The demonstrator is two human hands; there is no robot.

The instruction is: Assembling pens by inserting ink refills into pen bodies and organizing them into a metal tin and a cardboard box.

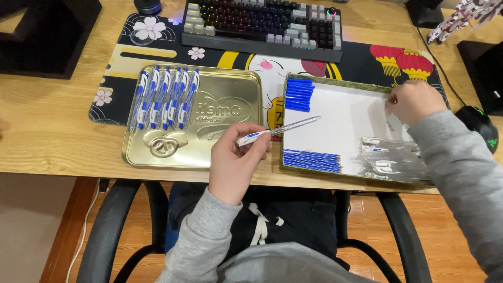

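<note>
My left hand holds a clear pen barrel with a blue and white grip, pointing right over the gap between two trays. My right hand rests with fingers closed at the far right of a shallow white-lined box; whether it grips something is hidden. The box holds a stack of blue refills at its top left, another blue bundle at the bottom left, and clear pen parts at the right. A gold tin lid to the left carries several assembled blue and white pens.
A dark patterned desk mat lies under the trays on a wooden desk. A keyboard sits at the back, a black mouse at the right. Chair arms show below the desk edge.
</note>
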